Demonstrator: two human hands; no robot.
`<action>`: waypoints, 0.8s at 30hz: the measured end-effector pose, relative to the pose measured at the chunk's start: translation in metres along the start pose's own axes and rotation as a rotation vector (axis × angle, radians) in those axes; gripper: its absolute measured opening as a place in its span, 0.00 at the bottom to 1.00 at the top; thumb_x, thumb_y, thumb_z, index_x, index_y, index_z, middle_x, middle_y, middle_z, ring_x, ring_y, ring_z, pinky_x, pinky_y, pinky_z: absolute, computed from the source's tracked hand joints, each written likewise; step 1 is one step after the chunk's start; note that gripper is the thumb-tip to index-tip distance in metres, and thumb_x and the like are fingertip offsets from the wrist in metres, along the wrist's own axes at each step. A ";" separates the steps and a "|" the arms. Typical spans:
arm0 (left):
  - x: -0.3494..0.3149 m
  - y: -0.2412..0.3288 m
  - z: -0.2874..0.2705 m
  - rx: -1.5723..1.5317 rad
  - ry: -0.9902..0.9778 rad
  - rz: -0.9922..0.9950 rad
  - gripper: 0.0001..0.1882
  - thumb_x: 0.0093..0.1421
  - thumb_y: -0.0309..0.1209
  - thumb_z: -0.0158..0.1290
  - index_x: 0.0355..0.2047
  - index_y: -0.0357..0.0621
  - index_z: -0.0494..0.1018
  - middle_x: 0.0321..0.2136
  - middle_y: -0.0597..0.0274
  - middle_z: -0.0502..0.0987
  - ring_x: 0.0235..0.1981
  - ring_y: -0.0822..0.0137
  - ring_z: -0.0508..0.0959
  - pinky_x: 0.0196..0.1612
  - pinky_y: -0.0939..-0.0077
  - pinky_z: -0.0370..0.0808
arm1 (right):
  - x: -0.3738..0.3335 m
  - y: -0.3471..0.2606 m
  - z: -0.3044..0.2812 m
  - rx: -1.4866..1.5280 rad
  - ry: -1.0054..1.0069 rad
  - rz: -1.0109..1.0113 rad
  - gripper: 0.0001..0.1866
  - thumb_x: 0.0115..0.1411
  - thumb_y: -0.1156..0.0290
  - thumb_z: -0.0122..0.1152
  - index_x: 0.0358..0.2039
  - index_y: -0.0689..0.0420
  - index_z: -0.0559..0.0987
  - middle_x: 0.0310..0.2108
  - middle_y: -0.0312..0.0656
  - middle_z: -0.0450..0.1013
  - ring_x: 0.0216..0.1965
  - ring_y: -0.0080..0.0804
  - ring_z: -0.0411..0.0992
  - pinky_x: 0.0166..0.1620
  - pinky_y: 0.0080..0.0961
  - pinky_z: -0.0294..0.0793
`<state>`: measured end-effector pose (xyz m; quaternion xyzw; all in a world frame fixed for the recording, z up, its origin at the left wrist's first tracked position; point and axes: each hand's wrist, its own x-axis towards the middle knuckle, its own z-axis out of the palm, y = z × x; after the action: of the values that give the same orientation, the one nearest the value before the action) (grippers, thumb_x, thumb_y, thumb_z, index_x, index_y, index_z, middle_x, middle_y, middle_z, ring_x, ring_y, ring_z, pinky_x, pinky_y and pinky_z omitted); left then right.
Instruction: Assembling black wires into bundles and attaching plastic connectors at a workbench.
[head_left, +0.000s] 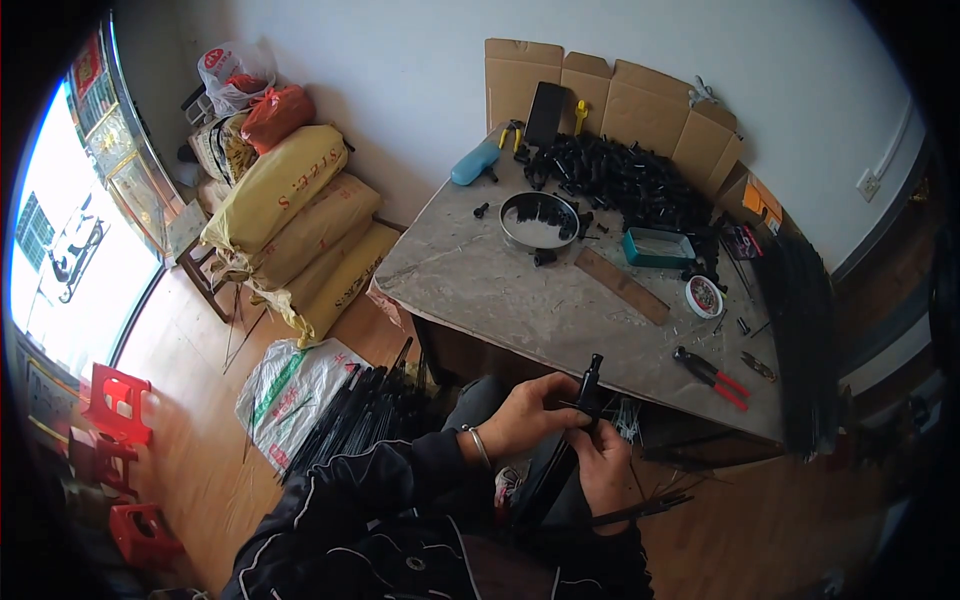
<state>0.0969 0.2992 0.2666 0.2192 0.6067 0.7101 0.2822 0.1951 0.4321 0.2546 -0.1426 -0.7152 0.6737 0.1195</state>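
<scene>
My left hand (pixel 528 420), with a metal bangle at the wrist, is closed around a black tubular plastic piece (pixel 592 378) held upright in front of the table's near edge. The piece has a narrower neck and a small flared top. Against its lower end, the fingers of my right hand (pixel 606 462) are pinched together; what lies between them is hidden. Thin black rods (pixel 648 508) stick out beside my right wrist. A dark long shape runs down from my hands over my lap, too dim to make out.
The table (pixel 470 290) bears a heap of black plastic pieces (pixel 630 180), a round pan (pixel 540 222), a teal tray (pixel 658 248), a wooden strip (pixel 622 285) and red-handled pliers (pixel 710 378). Black rods (pixel 360 420) lie on a white sack at left. Stuffed yellow sacks (pixel 280 190) stand by the wall.
</scene>
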 end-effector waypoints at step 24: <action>-0.016 0.006 -0.007 -0.302 -0.361 -0.006 0.10 0.60 0.28 0.56 0.41 0.42 0.71 0.33 0.71 0.74 0.33 0.81 0.72 0.32 0.85 0.70 | -0.001 0.012 -0.018 0.747 -0.399 0.361 0.16 0.53 0.73 0.65 0.42 0.62 0.75 0.35 0.38 0.73 0.37 0.33 0.74 0.48 0.38 0.76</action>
<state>0.1035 0.2827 0.2723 0.2960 0.4337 0.7414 0.4178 0.2030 0.4491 0.2434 -0.0797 -0.3960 0.9097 -0.0966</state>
